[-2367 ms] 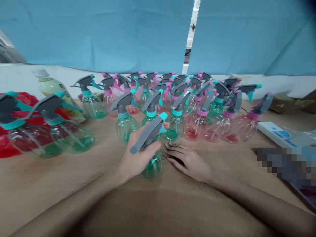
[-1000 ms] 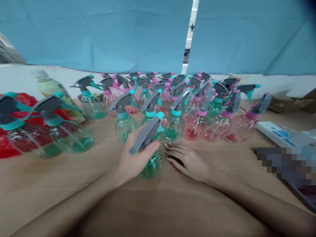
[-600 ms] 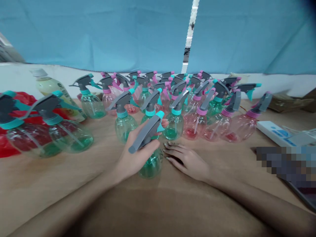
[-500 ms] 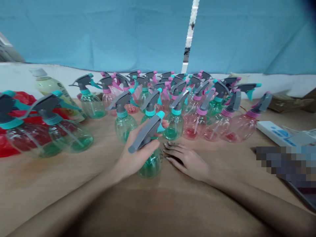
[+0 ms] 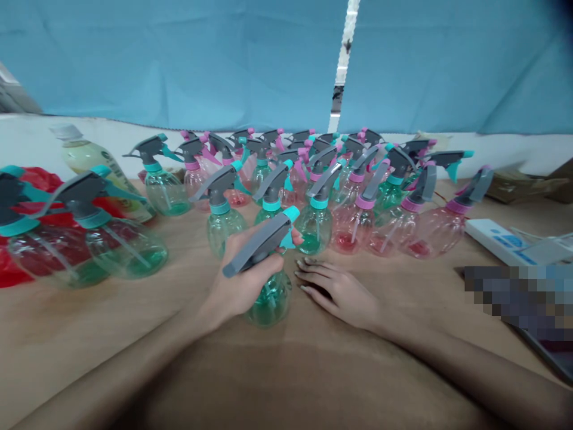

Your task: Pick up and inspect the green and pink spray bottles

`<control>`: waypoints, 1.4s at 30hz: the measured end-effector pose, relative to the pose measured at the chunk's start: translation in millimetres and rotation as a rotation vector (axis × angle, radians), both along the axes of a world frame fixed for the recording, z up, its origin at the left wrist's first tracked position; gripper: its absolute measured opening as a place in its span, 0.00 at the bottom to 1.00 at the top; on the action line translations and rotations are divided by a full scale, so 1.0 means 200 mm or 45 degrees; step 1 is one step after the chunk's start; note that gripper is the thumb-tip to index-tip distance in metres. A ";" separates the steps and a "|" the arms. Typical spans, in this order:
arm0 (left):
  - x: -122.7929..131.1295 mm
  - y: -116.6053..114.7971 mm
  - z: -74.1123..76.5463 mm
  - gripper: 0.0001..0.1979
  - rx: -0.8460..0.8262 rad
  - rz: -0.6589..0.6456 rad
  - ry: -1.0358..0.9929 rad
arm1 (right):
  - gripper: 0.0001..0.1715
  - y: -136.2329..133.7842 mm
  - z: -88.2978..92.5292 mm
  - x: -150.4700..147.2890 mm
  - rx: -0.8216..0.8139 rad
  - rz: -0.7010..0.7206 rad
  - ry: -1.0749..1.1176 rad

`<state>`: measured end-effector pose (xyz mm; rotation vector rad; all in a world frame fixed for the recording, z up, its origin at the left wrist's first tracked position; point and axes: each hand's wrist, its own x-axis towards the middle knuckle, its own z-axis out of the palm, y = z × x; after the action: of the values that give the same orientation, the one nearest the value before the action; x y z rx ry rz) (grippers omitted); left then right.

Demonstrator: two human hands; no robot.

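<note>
My left hand (image 5: 242, 280) is wrapped round the neck of a green spray bottle (image 5: 271, 301) with a grey and turquoise trigger head. The bottle is near me on the table, its neck hidden by my fingers. My right hand (image 5: 342, 292) lies palm down on the tabletop just right of it, fingers stretched out and holding nothing. Right behind my hands stand a green spray bottle (image 5: 317, 230) with a turquoise collar and a pink spray bottle (image 5: 351, 233) with a pink collar. Low coloured liquid shows in several bottles.
Several more spray bottles crowd the back of the wooden table (image 5: 188, 370). Two green ones, one of them a green spray bottle (image 5: 128, 251), stand at left by a red plastic bag (image 5: 42, 179) and a large pale bottle (image 5: 92, 158). A white power strip (image 5: 496, 239) lies at right.
My left hand and the trigger head of the bottle in it have shifted slightly left and down. My right hand stays in place.
</note>
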<state>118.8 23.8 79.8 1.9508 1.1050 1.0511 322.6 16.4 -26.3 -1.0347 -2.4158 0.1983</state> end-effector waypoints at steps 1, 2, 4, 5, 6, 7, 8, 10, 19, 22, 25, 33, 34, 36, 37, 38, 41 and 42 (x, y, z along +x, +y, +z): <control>0.00 0.00 0.00 0.11 -0.001 0.009 0.016 | 0.19 0.00 0.00 0.00 -0.002 0.000 -0.001; 0.00 0.00 0.00 0.11 0.003 0.021 0.028 | 0.19 0.00 0.00 0.00 -0.004 0.000 -0.004; -0.01 0.00 -0.01 0.12 0.010 0.017 0.028 | 0.19 0.00 0.00 0.00 -0.005 -0.002 -0.011; -0.01 0.00 -0.01 0.12 0.010 -0.005 0.015 | 0.19 0.00 0.00 0.00 -0.005 -0.003 -0.012; -0.01 0.01 -0.01 0.13 0.010 -0.037 -0.004 | 0.20 0.00 0.00 0.00 -0.004 -0.004 -0.010; -0.01 0.01 -0.01 0.12 0.012 -0.072 -0.021 | 0.20 0.00 0.00 0.00 -0.003 -0.004 -0.005; -0.01 0.00 0.00 0.12 0.017 -0.104 -0.030 | 0.20 0.00 0.00 0.00 -0.004 -0.003 0.000; -0.01 0.00 0.01 0.10 0.033 -0.142 -0.019 | 0.19 0.00 0.00 0.00 -0.004 -0.002 0.006; 0.01 -0.01 0.02 0.05 0.005 -0.018 -0.071 | 0.19 0.00 0.00 0.00 0.006 -0.003 -0.013; 0.00 -0.01 0.01 0.04 -0.001 0.037 -0.064 | 0.19 0.00 0.00 0.00 0.002 -0.008 -0.006; -0.01 -0.01 0.00 0.06 -0.041 0.021 -0.064 | 0.19 0.00 0.00 0.00 0.004 -0.004 0.000; 0.00 -0.01 0.00 0.09 -0.056 -0.065 -0.087 | 0.19 0.00 0.00 0.00 0.012 0.005 0.001; 0.00 -0.01 0.00 0.09 -0.057 -0.066 -0.089 | 0.19 0.00 0.00 0.00 0.010 0.004 -0.009; 0.00 -0.01 0.00 0.08 -0.060 -0.074 -0.101 | 0.19 0.00 0.00 0.00 0.002 0.001 -0.028; 0.00 0.00 0.00 0.08 -0.064 -0.070 -0.105 | 0.19 0.00 0.00 0.00 -0.001 -0.004 -0.034; 0.00 0.00 0.00 0.08 -0.075 -0.057 -0.099 | 0.19 0.00 0.00 0.00 -0.003 -0.009 -0.037; 0.00 -0.01 -0.01 0.09 -0.104 -0.014 -0.085 | 0.19 -0.01 0.00 0.00 0.007 -0.011 -0.032; 0.00 -0.01 -0.01 0.09 -0.101 -0.019 -0.092 | 0.19 -0.01 0.00 0.00 0.012 -0.009 -0.027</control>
<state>119.1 22.4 77.7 1.8424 1.0748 1.0454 322.5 15.2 -25.8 -1.0458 -2.4299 0.1741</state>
